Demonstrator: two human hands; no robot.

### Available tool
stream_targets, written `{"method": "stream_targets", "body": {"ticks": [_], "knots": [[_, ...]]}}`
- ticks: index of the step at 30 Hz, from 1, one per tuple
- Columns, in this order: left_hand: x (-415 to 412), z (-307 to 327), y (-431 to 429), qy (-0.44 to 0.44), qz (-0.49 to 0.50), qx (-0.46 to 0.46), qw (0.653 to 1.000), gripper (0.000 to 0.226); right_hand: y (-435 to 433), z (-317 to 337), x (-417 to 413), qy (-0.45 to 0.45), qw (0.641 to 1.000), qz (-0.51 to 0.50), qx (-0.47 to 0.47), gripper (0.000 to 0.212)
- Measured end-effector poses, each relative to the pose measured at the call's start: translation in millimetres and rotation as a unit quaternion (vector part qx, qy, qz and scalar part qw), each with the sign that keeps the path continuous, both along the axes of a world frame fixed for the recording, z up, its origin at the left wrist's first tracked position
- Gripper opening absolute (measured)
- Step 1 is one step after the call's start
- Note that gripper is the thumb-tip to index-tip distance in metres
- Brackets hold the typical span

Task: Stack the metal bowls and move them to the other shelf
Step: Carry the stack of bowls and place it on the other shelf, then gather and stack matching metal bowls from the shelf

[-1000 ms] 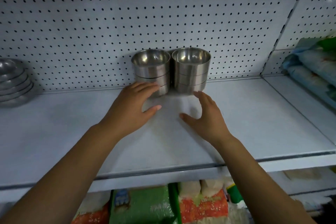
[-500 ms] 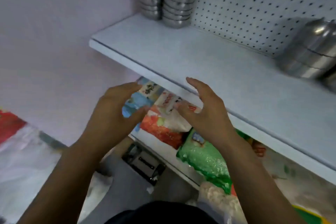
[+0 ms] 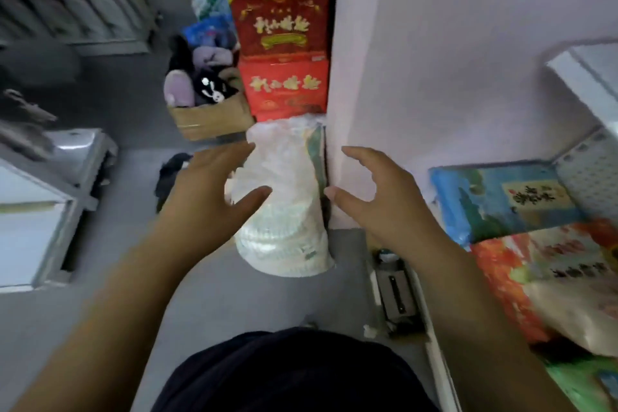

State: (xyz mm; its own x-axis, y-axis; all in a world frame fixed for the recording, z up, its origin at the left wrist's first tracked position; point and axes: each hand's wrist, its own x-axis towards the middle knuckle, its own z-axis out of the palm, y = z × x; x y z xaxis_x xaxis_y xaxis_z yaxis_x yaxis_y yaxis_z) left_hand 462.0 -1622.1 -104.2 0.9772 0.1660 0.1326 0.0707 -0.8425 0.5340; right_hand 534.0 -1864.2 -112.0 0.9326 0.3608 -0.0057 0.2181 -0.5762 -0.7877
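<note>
No metal bowl is in view at this moment. My left hand and my right hand are held out in front of me over the floor, both empty with fingers spread. Between them, lower down, stands a white plastic-wrapped pack on the floor. The end of the white shelf shows only at the right edge.
Stacked red boxes and a cardboard box of plush slippers stand ahead by a white wall. Bags of rice lie on the low shelf at right. A white cabinet is on the left, grey floor between.
My view has swung left and down, away from the shelf where two bowl stacks stand side by side. Both hands have left the bowls and hang empty over the floor.
</note>
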Motion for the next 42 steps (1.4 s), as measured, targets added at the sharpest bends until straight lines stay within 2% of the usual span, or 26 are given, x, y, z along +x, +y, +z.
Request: {"method": "stream_targets", "body": {"ticks": [4,8,19,22,26,31,35,38,42], "knots": [[-50,7,55,0.0,0.135,0.015,0.991,0.056,81,1,5,0.003,0.992,0.123,-0.002,0.057],[-99,1,85,0.004,0.252,0.004,0.968,0.06,149,-3,5,-0.014,0.969,0.244,-0.017,0.053],[-205,-20,128,0.075,0.5,-0.035,0.862,0.063,309,-25,-18,0.037,0.867,0.496,-0.031,0.055],[-197,-25,141,0.076,0.532,-0.055,0.841,0.064,342,-27,-10,0.026,0.843,0.534,-0.052,0.055],[-168,-27,169,0.076,0.54,-0.099,0.832,0.065,382,-28,14,0.02,0.831,0.551,-0.068,0.056],[-150,-22,215,0.039,0.587,-0.101,0.803,0.062,441,-32,25,0.024,0.804,0.586,-0.095,0.063],[-165,-23,234,0.023,0.628,-0.108,0.77,0.061,495,-33,4,0.008,0.764,0.637,-0.101,0.065],[-191,-27,241,0.049,0.655,-0.106,0.747,0.064,536,-32,-29,0.011,0.731,0.675,-0.103,0.063],[-241,-33,263,0.075,0.695,-0.085,0.71,0.067,590,-35,-86,0.004,0.668,0.736,-0.107,0.061]]}}
